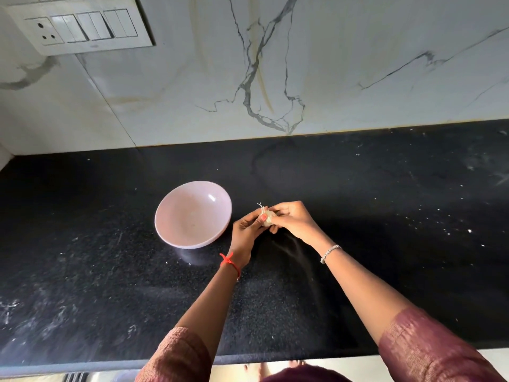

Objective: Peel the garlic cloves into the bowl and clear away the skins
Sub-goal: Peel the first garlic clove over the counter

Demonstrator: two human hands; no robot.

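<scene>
A pale pink bowl (pixel 192 215) stands on the black counter, tilted slightly toward me, with nothing clearly visible inside. Just to its right I hold a whole garlic bulb (pixel 266 217) above the counter with both hands. My left hand (pixel 248 230) grips it from below and the left, thumb pressed on its front. My right hand (pixel 292 217) closes over it from the right and top. Thin dry roots stick up from the bulb. Most of the bulb is hidden by my fingers.
The black speckled counter (pixel 110 285) runs the full width, its front edge near the bottom of view. A white marbled wall (pixel 275 64) rises behind it, with a switch and socket panel (pixel 82 27) at the upper left.
</scene>
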